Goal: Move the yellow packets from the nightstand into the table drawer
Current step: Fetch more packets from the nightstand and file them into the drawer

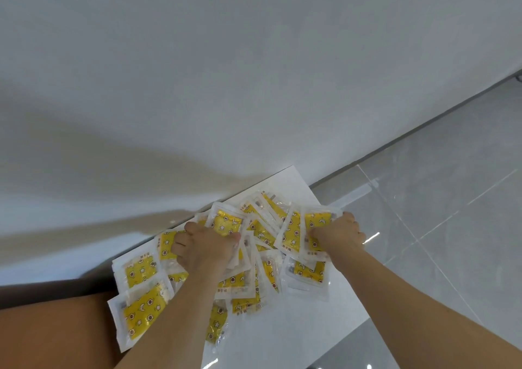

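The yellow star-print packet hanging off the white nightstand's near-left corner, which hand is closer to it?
Left. The left hand rests on the pile just up-right of that packet; the right hand grips packets across the pile.

Yellow star-printed plastic packets (141, 310) lie heaped on the white nightstand top (305, 326) at lower centre — wall behind, grey tiled floor (440, 199) at right.

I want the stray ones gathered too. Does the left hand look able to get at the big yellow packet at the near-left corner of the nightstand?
Probably yes. That packet lies uncovered, on top at the pile's edge, just beside the left forearm. But the left hand is already gripping packets further in, so it would need to let go or draw back first.
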A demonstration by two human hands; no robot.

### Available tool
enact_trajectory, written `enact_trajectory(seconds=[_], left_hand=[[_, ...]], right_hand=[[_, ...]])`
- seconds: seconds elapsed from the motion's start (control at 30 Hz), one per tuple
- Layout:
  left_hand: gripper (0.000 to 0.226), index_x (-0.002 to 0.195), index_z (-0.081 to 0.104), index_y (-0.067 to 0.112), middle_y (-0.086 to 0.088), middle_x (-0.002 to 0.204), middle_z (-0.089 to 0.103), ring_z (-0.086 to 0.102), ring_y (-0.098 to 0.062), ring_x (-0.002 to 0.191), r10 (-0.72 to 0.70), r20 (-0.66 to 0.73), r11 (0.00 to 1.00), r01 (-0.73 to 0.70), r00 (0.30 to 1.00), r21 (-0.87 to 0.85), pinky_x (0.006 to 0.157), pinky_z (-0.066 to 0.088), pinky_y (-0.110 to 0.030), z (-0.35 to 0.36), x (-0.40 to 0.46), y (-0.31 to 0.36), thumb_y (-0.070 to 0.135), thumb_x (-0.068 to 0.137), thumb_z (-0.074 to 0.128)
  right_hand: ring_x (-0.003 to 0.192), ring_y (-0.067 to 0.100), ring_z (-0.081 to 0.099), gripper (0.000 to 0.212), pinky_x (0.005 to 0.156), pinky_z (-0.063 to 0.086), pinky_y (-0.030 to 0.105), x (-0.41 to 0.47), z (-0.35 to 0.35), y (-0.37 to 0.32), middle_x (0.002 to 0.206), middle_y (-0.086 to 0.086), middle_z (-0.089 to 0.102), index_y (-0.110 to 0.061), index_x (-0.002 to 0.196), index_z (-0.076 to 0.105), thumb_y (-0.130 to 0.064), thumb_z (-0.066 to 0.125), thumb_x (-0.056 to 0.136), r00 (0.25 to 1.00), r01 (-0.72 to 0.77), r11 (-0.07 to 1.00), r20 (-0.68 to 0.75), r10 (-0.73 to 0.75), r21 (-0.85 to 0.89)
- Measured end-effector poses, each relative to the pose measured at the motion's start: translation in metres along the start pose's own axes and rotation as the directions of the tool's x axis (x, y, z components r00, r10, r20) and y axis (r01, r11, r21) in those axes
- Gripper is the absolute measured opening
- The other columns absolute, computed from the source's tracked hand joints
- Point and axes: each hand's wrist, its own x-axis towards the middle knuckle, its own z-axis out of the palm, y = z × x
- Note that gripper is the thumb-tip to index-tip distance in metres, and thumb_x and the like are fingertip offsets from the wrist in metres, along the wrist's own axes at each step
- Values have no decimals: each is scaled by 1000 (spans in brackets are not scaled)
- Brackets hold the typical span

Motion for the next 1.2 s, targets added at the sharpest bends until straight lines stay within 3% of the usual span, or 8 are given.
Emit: enact_trajectory(seconds=[0.1, 0.2, 0.3, 0.47, 0.57, 0.73, 0.93, 1.2], left_hand=[[108, 137, 26, -1, -22, 141, 30, 29, -38, 131, 2, -17, 1000, -2, 1000, 14, 105, 34, -42, 0, -2, 1, 65, 68, 75], [109, 138, 27, 0, -22, 142, 31, 29, -38, 132, -3, -4, 1000, 3, 1000, 19, 105, 33, -42, -1, 0, 2, 65, 66, 77], [109, 137, 27, 1, -22, 142, 32, 29, -38, 132, -19, 3, 1000, 19, 1000, -8, 105, 34, -44, -2, 2, 2, 64, 64, 79], [111, 137, 27, 0, -22, 143, 33, 31, -38, 133, -38, 17, 998, 39, 999, -48, 105, 34, -45, -1, 2, 1, 62, 63, 81], [114, 138, 26, -2, -20, 144, 32, 30, -37, 134, -41, 12, 997, 42, 999, -64, 105, 35, -45, 0, 2, 1, 62, 62, 81], [115, 139, 25, -2, -22, 143, 31, 30, -38, 133, -38, 12, 996, 39, 999, -79, 106, 34, -45, 0, 1, 0, 61, 62, 82], [117, 138, 25, 0, -20, 142, 33, 33, -37, 133, -62, 48, 996, 65, 997, -59, 105, 35, -45, -3, 4, -1, 66, 59, 81], [109, 139, 37, 3, -18, 141, 40, 40, -36, 131, -4, 42, 997, 8, 999, -81, 102, 41, -45, -2, 8, -5, 63, 61, 82]], right_hand=[[88, 25, 62, 37, 68, 52, 38, -3, -7, 4, 104, 8, 62, -13, 117, 53, -9, 69, 85, 996, -6, 938, 88, -26, 347], [79, 25, 64, 14, 71, 54, 39, -11, -9, 6, 97, 11, 67, -12, 93, 60, -5, 69, 85, 979, -75, 892, 204, -20, 446], [91, 33, 68, 25, 85, 56, 49, -13, -2, 2, 103, 15, 68, -6, 107, 62, -2, 70, 83, 955, -158, 873, 296, 16, 462], [90, 31, 66, 25, 84, 56, 47, -10, 5, -18, 104, 13, 65, -10, 101, 58, -15, 72, 80, 963, -133, 911, 267, 26, 389], [101, 31, 59, 40, 91, 52, 46, -8, 15, -29, 117, 12, 57, -14, 108, 58, -28, 71, 73, 977, -89, 963, 211, 34, 254], [121, 29, 37, 42, 104, 34, 41, -1, 26, -38, 136, 10, 41, -23, 126, 53, -36, 60, 87, 992, -71, 997, 107, 70, -1], [115, 30, 46, 43, 105, 40, 45, 2, 27, -29, 130, 11, 38, -18, 123, 56, -41, 61, 87, 995, -97, 995, 2, 97, 14], [110, 30, 46, 42, 97, 45, 45, 11, 25, -27, 114, 12, 54, -18, 105, 53, -43, 71, 76, 992, -109, 994, 66, 109, -1]])
